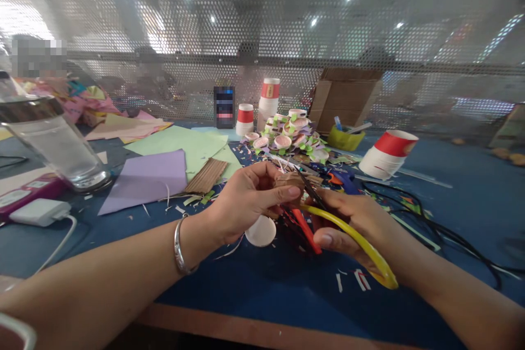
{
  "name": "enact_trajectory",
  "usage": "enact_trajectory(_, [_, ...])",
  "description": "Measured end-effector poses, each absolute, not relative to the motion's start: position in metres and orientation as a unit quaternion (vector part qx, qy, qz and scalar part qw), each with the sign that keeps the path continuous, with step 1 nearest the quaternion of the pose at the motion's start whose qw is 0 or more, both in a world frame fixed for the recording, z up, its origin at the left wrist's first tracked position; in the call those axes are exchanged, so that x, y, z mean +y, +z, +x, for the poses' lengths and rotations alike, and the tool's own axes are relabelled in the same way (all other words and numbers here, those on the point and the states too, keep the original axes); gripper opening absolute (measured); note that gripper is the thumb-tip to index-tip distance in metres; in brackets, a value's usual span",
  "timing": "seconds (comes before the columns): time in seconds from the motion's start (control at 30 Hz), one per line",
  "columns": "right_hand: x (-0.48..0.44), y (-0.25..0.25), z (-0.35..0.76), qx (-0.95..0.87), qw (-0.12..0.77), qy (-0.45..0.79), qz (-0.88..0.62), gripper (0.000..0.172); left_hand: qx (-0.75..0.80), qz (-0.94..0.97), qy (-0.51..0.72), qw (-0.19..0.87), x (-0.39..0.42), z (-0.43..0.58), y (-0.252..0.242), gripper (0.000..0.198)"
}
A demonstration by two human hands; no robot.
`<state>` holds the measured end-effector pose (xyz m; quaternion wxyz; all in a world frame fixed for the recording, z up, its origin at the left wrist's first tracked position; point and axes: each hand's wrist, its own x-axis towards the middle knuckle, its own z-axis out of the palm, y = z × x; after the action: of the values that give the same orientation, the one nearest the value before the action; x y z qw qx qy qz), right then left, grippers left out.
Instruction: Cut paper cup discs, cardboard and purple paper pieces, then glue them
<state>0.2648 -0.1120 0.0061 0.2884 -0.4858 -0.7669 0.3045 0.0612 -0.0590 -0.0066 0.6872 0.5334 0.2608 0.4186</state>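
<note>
My left hand [238,202], a silver bangle on its wrist, pinches a small piece of brown cardboard [289,180] between thumb and fingers. My right hand [363,221] grips scissors [355,235] with a yellow handle; their dark blades touch or lie against the cardboard's right side. Whether the blades are apart is hard to make out. Below my hands a red stick-like tool [307,232] lies on the blue table, partly covered. Near my left fingers is a white paper disc [261,231]. Paper scraps [361,280] are strewn around.
Behind my hands rises a heap of small decorated paper pieces [283,141]. Stacked paper cups [388,154], a glass of water [76,145], purple paper [150,180], corrugated cardboard [207,176] and a phone [224,108] stand or lie about. Black cables [435,232] cross the right side.
</note>
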Motion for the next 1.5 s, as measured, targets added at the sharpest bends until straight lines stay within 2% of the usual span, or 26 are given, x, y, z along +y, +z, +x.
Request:
enact_trajectory(0.23, [-0.119, 0.005, 0.262, -0.736, 0.275, 0.274, -0.554, 0.052, 0.255, 0.525, 0.412, 0.700, -0.061, 0.061, -0.006, 0.034])
enact_trajectory(0.4, [-0.120, 0.005, 0.263, -0.749, 0.267, 0.200, -0.573, 0.054, 0.256, 0.523, 0.404, 0.706, -0.063, 0.061, -0.002, 0.031])
enact_trajectory(0.63, [-0.119, 0.006, 0.260, -0.765, 0.275, 0.193, -0.549, 0.053, 0.240, 0.530, 0.388, 0.715, -0.062, 0.059, -0.002, 0.025])
enact_trajectory(0.8, [-0.119, 0.003, 0.259, -0.747, 0.253, 0.232, -0.569, 0.055, 0.258, 0.536, 0.382, 0.707, -0.062, 0.060, -0.003, 0.025])
enact_trajectory(0.93, [-0.121, 0.002, 0.259, -0.744, 0.251, 0.218, -0.580, 0.056, 0.268, 0.550, 0.387, 0.690, -0.062, 0.061, -0.002, 0.028])
enact_trajectory(1.13, [-0.121, 0.004, 0.257, -0.731, 0.261, 0.249, -0.579, 0.050, 0.270, 0.536, 0.411, 0.686, -0.065, 0.062, -0.003, 0.034])
enact_trajectory(1.33, [-0.123, 0.005, 0.254, -0.717, 0.266, 0.308, -0.566, 0.048, 0.250, 0.533, 0.388, 0.709, -0.065, 0.063, -0.005, 0.024])
enact_trajectory(1.5, [-0.125, 0.006, 0.251, -0.700, 0.266, 0.310, -0.585, 0.050, 0.236, 0.533, 0.383, 0.717, -0.065, 0.062, -0.002, 0.028])
